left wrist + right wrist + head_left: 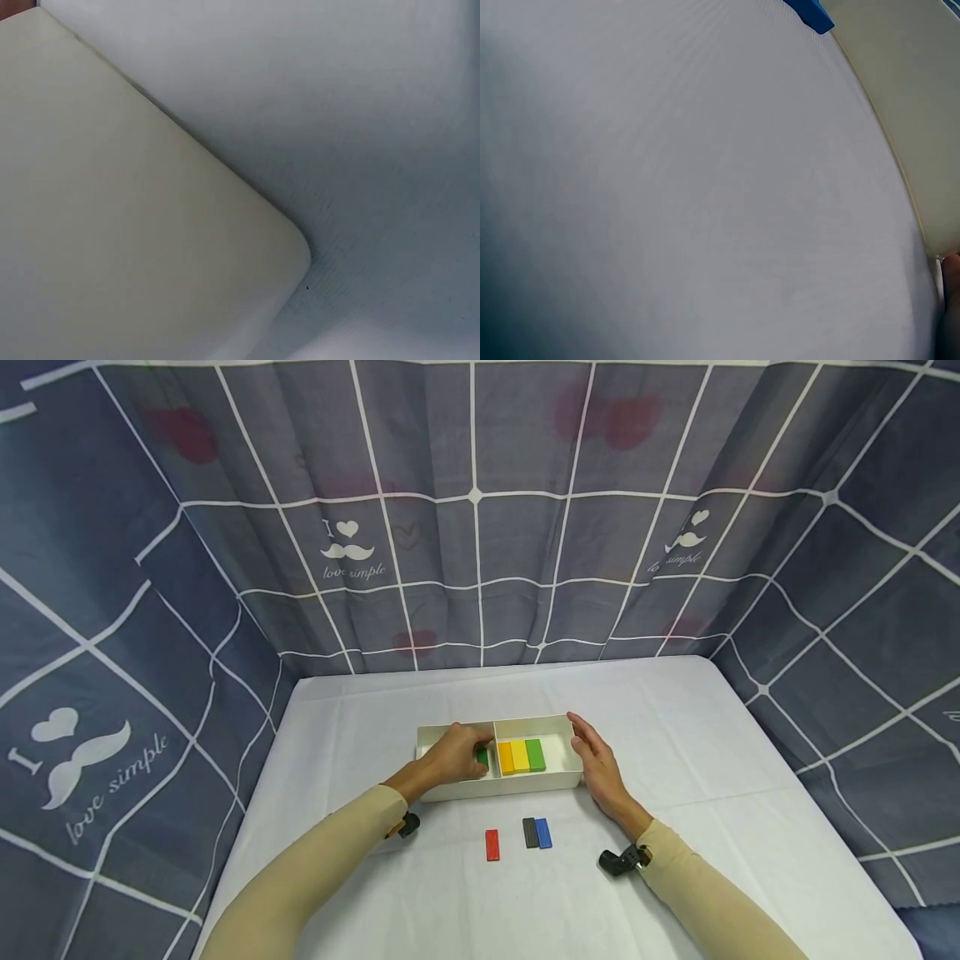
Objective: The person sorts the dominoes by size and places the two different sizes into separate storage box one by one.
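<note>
- Head view, progress: the divided tray (517,787) lies at the centre of the lower half of the frame. Its right compartment contains three blocks side by side: an orange block (506,758), a yellow block (521,757) and a light green block (536,755).
- Head view, outside the tray: a red block (492,845), a black block (531,832) and a blue block (543,833) lie on the white tablecloth (375,893), below the tray in the frame. Judged by position, these three are not yet placed. The black and blue blocks lie together; the red block lies apart, to their left.
- Head view, left hand (456,755): fingers curled; thumb and fingers pinch a dark green block (483,758) at the left compartment, just left of the divider. Other contents of that compartment are hidden.
- Head view, right hand (602,770): fingers extended and slightly spread against the tray's right end; no block is held.
- Left wrist view: the tray wall fills the left of the frame. The hand's grip cannot be determined here.
- Right wrist view: the tray wall occupies the upper right, the blue block the top edge. A fingertip touches the tray corner at lower right.
</note>
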`<control>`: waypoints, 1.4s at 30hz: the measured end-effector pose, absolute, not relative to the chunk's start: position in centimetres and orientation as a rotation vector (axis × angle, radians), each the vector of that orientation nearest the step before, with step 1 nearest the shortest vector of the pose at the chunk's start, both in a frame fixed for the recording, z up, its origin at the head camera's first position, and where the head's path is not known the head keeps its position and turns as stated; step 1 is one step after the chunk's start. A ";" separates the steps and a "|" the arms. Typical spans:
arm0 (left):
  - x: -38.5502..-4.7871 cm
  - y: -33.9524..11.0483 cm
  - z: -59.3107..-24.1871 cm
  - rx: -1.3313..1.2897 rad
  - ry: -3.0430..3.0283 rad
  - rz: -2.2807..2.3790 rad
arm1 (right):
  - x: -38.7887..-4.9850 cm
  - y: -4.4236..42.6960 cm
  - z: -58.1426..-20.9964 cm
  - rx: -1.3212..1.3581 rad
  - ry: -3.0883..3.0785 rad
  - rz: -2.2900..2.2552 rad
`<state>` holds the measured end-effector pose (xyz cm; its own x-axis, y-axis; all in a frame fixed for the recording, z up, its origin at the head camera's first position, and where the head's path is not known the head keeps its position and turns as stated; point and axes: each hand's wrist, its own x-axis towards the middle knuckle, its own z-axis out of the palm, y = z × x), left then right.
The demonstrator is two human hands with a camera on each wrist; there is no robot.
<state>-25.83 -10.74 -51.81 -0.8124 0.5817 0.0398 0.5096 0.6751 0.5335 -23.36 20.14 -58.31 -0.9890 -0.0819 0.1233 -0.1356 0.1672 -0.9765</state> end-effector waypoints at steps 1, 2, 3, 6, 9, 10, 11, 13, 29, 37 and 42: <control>-25.9 -10.8 -51.8 0.896 2.751 0.815 | -23.4 20.1 -58.3 0.222 -2.368 1.988; -25.9 -10.8 -51.9 0.891 2.751 0.814 | -23.4 20.1 -58.3 0.221 -2.367 1.990; -25.9 -10.8 -51.9 0.884 2.749 0.818 | -23.4 20.1 -58.2 0.221 -2.364 1.992; -25.9 -10.9 -52.0 0.870 2.739 0.840 | -23.5 20.1 -58.3 0.222 -2.363 1.997; -25.9 -11.1 -52.1 0.883 2.730 0.873 | -23.5 20.1 -58.2 0.221 -2.354 2.010; -25.9 -11.1 -52.1 0.887 2.727 0.883 | -23.5 20.1 -58.2 0.222 -2.350 2.014; -25.9 -11.2 -52.2 0.891 2.725 0.892 | -23.4 20.1 -58.2 0.222 -2.346 2.017; -26.0 -11.3 -52.2 0.896 2.719 0.915 | -23.4 20.1 -58.3 0.216 -2.347 2.011; -24.9 -11.8 -51.0 0.760 2.657 1.251 | -23.5 20.1 -58.4 0.198 -2.361 1.985; -23.5 -11.6 -49.8 0.738 2.639 1.335 | -23.5 20.1 -58.4 0.187 -2.363 1.983; -22.5 -11.6 -49.2 0.773 2.629 1.352 | -23.5 20.2 -58.4 0.184 -2.367 1.990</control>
